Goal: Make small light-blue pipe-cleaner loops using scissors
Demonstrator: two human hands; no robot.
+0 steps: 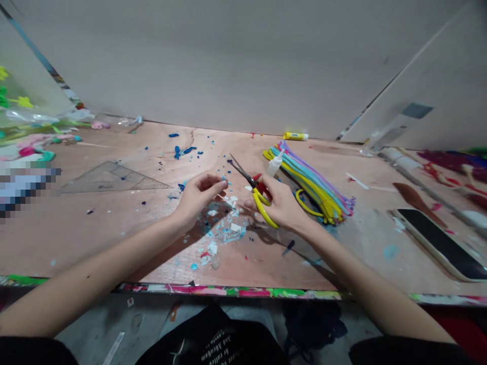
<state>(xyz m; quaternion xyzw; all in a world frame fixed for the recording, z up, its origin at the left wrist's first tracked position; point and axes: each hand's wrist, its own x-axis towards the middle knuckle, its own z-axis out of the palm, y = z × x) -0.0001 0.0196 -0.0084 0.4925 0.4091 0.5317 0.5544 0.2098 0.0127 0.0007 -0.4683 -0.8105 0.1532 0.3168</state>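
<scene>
Scissors (pixel 251 181) with yellow and red handles are gripped in my right hand (pixel 283 200). Their narrow blades point up and to the left, slightly apart. Across from them, my left hand (pixel 200 195) is closed in a pinch, thumb against fingers. A tiny light-blue spot shows at its fingertips, too small to name. Below both hands, small white and light-blue scraps (pixel 236 227) lie scattered on the wooden table (pixel 152 248). Just beyond my right hand stands a small white glue bottle (pixel 275 163), beside a bundle of coloured pipe cleaners (pixel 314 185).
A clear set square (pixel 114 177) lies at the left, and dark blue bits (pixel 177 152) are farther back. A yellow glue stick (pixel 296 136) rests near the back panel. On the right are a phone (pixel 437 241) and a brown wooden tool (pixel 416 200).
</scene>
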